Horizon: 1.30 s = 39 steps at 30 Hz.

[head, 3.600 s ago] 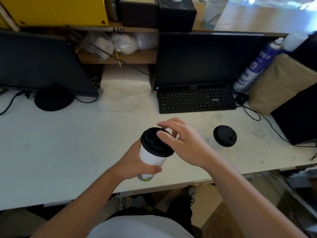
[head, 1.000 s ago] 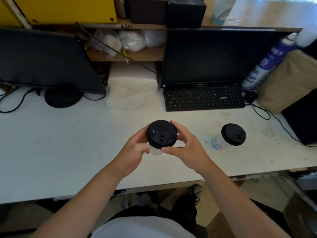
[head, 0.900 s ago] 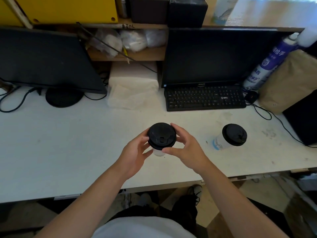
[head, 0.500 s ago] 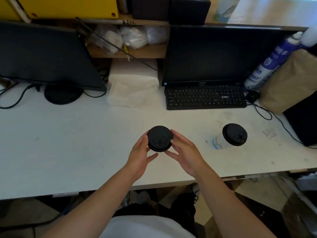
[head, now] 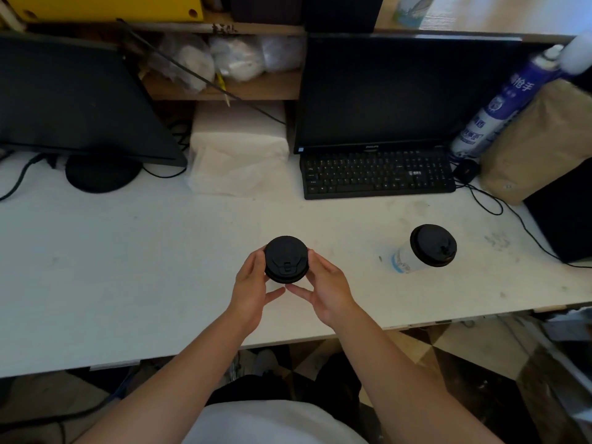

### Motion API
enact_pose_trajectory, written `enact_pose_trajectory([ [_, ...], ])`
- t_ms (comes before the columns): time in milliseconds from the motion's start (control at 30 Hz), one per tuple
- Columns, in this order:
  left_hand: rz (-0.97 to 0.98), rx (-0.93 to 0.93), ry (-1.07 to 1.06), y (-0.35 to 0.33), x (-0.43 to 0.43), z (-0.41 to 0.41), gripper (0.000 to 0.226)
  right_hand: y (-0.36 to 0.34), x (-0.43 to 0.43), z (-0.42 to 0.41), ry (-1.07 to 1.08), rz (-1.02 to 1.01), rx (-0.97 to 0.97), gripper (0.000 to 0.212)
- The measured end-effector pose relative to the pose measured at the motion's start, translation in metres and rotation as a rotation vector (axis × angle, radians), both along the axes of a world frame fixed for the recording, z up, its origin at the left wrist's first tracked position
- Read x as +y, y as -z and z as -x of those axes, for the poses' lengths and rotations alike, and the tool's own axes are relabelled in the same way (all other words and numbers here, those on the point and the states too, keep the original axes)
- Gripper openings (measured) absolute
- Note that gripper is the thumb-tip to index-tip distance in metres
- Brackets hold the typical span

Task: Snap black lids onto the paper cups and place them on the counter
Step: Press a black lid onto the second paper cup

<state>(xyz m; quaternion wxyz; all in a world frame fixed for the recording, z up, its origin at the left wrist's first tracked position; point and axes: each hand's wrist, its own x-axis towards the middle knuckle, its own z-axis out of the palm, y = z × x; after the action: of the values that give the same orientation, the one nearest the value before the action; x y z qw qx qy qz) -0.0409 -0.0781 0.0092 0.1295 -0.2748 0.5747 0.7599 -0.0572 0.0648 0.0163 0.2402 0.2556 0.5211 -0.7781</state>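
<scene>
Left hand [head: 251, 291] and right hand [head: 328, 291] curl round a black-lidded cup [head: 286, 258] from both sides over the white worktop [head: 128, 267], thumbs nearly meeting below it. Cup seen from above, sides hidden, so contact w/ worktop can't be told. Well apart to the rt, a second lidded cup [head: 426, 249] stands on the worktop, in front of the keyboard [head: 378, 174].

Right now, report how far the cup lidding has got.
Done: one lidded cup stands on the counter at right. In hand: a second lidded cup, held between the left hand and right hand low over the counter; whether it touches down I cannot tell. Left: let go of it. No unlidded cups show.
</scene>
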Motion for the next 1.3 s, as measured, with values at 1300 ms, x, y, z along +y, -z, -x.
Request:
enact_pose_trajectory([
  [1300,0.629,0.437,0.164,0.016,-0.004,0.001,0.035,0.008,-0.008,0.011,-0.002,-0.388,0.075,0.02],
])
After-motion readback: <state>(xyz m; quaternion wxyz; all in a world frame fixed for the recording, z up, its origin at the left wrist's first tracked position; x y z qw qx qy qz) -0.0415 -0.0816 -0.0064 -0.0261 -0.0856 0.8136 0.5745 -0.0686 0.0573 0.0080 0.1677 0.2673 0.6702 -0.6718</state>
